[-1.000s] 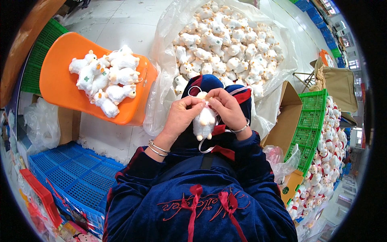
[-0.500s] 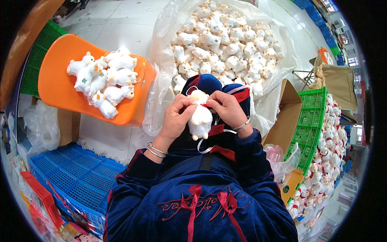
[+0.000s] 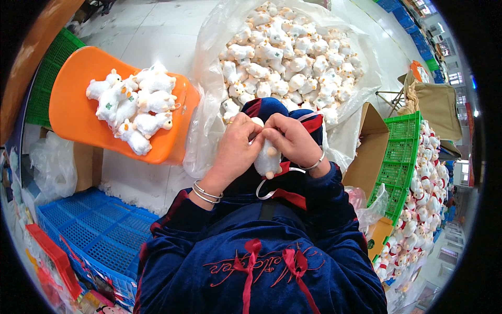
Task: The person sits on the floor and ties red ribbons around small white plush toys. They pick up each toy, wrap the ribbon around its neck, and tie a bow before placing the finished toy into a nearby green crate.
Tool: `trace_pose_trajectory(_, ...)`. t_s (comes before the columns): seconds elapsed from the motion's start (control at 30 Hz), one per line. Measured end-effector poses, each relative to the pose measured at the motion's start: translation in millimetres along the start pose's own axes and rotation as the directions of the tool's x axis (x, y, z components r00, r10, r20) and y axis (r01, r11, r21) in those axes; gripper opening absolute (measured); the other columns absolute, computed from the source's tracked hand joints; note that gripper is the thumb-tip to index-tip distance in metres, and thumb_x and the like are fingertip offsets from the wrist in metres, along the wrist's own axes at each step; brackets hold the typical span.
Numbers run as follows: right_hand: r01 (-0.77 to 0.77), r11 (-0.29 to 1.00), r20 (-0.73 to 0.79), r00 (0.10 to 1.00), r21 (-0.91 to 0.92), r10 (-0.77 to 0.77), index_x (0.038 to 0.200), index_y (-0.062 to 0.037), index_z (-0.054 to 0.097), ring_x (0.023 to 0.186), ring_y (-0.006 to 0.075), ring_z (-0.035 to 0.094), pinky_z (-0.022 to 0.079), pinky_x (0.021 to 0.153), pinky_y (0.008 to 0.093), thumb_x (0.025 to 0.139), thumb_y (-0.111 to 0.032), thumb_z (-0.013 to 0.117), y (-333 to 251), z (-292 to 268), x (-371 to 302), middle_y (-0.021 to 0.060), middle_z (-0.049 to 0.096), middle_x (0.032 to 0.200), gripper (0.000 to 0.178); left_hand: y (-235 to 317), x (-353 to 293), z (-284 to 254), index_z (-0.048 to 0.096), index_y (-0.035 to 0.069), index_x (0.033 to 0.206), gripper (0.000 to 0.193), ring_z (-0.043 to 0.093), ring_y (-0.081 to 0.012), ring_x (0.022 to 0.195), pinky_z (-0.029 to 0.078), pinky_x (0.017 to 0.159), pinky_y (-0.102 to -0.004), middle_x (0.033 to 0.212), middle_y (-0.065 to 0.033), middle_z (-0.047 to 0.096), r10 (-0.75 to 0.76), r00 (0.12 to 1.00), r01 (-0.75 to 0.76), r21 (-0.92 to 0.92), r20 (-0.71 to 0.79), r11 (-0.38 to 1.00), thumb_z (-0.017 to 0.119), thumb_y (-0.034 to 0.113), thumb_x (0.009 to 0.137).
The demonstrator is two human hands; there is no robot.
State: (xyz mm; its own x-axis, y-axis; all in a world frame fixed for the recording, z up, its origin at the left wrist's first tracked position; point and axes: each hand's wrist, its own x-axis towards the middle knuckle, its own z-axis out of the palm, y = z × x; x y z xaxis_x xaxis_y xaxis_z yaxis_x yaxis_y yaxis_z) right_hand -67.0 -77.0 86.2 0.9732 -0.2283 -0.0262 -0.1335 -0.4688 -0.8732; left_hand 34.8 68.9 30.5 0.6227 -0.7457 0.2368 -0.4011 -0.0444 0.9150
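Observation:
Above my lap, a small white plush animal toy (image 3: 270, 161) with cream feet hangs between my two hands, its body tilted and its feet toward me. My left hand (image 3: 236, 149) pinches it at the neck, fingers bent and closed. From the other side my right hand (image 3: 294, 140) closes thumb and forefinger at the same spot. The knuckles cover most of the toy's head and neck, so the red ribbon seen there earlier is hidden.
An orange stool (image 3: 70, 99) at left carries several white plush toys (image 3: 151, 100). A large plastic bag (image 3: 206, 99) ahead holds a heap of similar toys. At right are a cardboard box (image 3: 368, 152), a green crate (image 3: 396, 167) and toys with red neckbands (image 3: 418, 199). A blue crate (image 3: 99, 225) lies lower left.
My hands have drawn closer together at the toy's neck, now covering its head and the red ribbon. The toy has turned and shifted slightly right.

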Motion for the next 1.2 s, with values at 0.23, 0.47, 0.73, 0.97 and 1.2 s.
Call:
trace_pose_trajectory(0.23, -0.215, 0.946, -0.074, 0.968, 0.244, 0.239, 0.091, -0.0001, 0.065, 0.069, 0.0051, 0.055, 0.046, 0.062, 0.0218, 0.096, -0.013, 0.066, 16, -11, -17, -0.0022, 0.061, 0.077, 0.014, -9, -1, 2, 0.068, 0.001, 0.088, 0.008, 0.056, -0.0168, 0.085, 0.045, 0.074, -0.0285, 0.091, -0.006, 0.056, -0.132, 0.99, 0.14, -0.257, 0.049, 0.956, 0.072, 0.007, 0.086)
trace_pose_trajectory(0.47, -0.248, 0.967, -0.08, 0.965, 0.052, 0.252, 0.096, 0.0, 0.067, 0.069, 0.0095, 0.059, 0.049, 0.064, 0.0254, 0.093, -0.012, 0.066, 6, -15, -20, 0.0051, 0.065, 0.076, 0.012, -7, -2, -1, 0.069, 0.001, 0.09, 0.007, 0.054, -0.0148, 0.089, 0.044, 0.075, -0.0261, 0.092, -0.0051, 0.053, -0.11, 0.991, 0.125, -0.255, 0.072, 0.959, 0.071, 0.007, 0.087)
trace_pose_trajectory(0.73, -0.099, 0.994, -0.184, 0.979, -0.051, 0.088, 0.095, -0.0006, 0.064, 0.066, 0.0202, 0.063, 0.051, 0.063, 0.0305, 0.093, -0.01, 0.065, -5, 9, -21, 0.0111, 0.065, 0.078, 0.009, -6, -10, 4, 0.069, 0.001, 0.088, 0.006, 0.053, -0.0199, 0.09, 0.045, 0.078, -0.0312, 0.093, -0.0067, 0.054, -0.082, 0.996, 0.086, -0.256, 0.027, 0.963, 0.072, 0.004, 0.084)
trace_pose_trajectory(0.97, -0.438, 0.628, 0.161, 0.879, 0.643, 0.449, 0.117, 0.0054, 0.058, 0.071, 0.0104, 0.067, 0.049, 0.059, 0.0196, 0.099, -0.01, 0.059, 9, -18, -35, 0.0079, 0.071, 0.088, 0.024, -7, -8, 6, 0.069, 0.001, 0.086, 0.004, 0.053, -0.0183, 0.089, 0.045, 0.077, -0.03, 0.092, -0.0061, 0.054, -0.08, 0.997, 0.077, -0.275, 0.001, 0.958, 0.071, 0.004, 0.084)
trace_pose_trajectory(1.2, -0.569, 0.61, 0.361, 0.822, 0.551, 0.441, 0.104, 0.0022, 0.063, 0.071, 0.0144, 0.071, 0.051, 0.059, 0.021, 0.099, -0.015, 0.062, 34, -33, -24, 0.0116, 0.074, 0.087, 0.018, -5, -7, 4, 0.07, 0.001, 0.086, 0.005, 0.053, -0.0191, 0.088, 0.045, 0.079, -0.0313, 0.091, -0.0065, 0.055, -0.087, 0.996, 0.089, -0.263, 0.018, 0.961, 0.072, 0.005, 0.083)
